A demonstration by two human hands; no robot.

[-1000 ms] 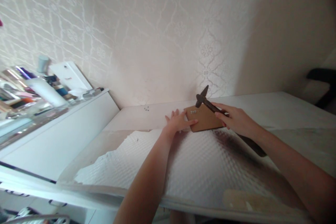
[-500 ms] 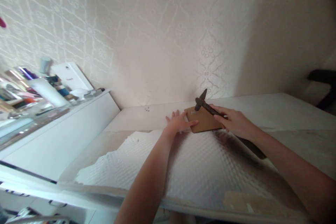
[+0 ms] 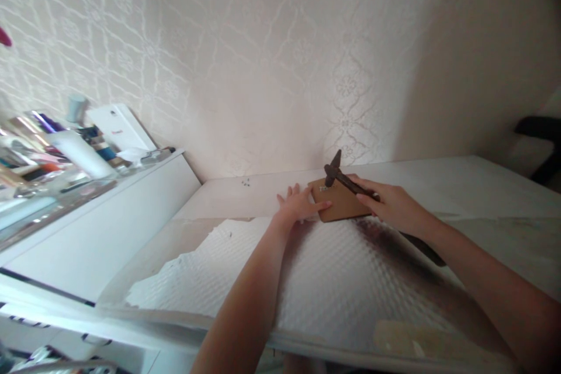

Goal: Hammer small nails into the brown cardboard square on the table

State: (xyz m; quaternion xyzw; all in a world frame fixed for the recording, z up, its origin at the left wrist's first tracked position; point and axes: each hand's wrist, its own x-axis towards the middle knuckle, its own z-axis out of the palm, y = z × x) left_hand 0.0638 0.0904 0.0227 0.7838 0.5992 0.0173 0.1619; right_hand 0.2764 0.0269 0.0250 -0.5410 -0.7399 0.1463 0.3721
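Note:
My right hand is closed round the handle of a dark, rusty-looking hammer. The hammer's head hovers over the upper left part of a brown board, close to several small shiny metal bits there, too small to name. At the board's left edge, my left hand lies with fingers spread and its thumb resting on top of the board. Whether the hammer touches the metal bits cannot be seen.
Under the board lies a white textured sheet on the pale table. More small bits lie near the patterned wall. Bottles and a white box crowd the white cabinet at left. A dark object stands far right.
The hammer head has shifted slightly left and down toward the board. My left hand and the board stay where they were.

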